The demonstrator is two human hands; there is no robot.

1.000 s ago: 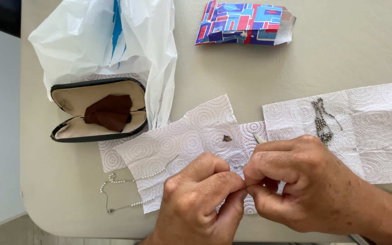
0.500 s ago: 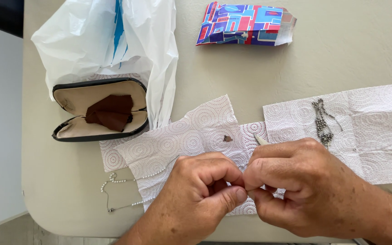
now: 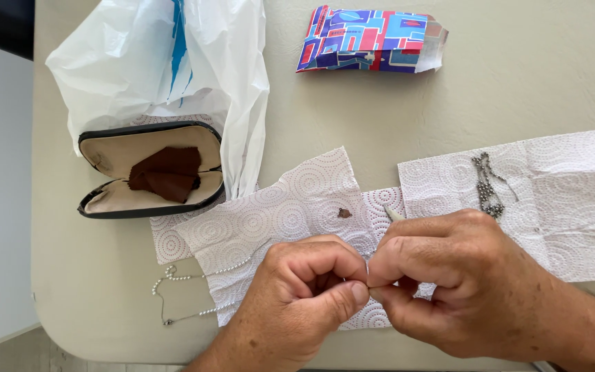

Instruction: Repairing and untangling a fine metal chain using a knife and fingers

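Both my left hand (image 3: 297,303) and right hand (image 3: 449,282) pinch, grips clenched fingertip to fingertip, on a thin pearl necklace (image 3: 187,275) trailing left across the paper towel (image 3: 284,207) on the desk (image 3: 380,110).

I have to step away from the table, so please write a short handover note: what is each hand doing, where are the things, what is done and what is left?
Left hand: fingers curled, thumb and forefinger pinched on something tiny, too small to tell.
Right hand: pinched against the left at the fingertips; a thin pale point sticks up above it.
Pearl necklace: partly on the paper towel, its chain end trailing onto the table.
Dark beaded chain: lies on the right-hand towel, untouched.
Small brown piece: loose on the middle towel.
Open glasses case holds a brown cloth.
Done or left: cannot be judged; the pinched item is hidden.
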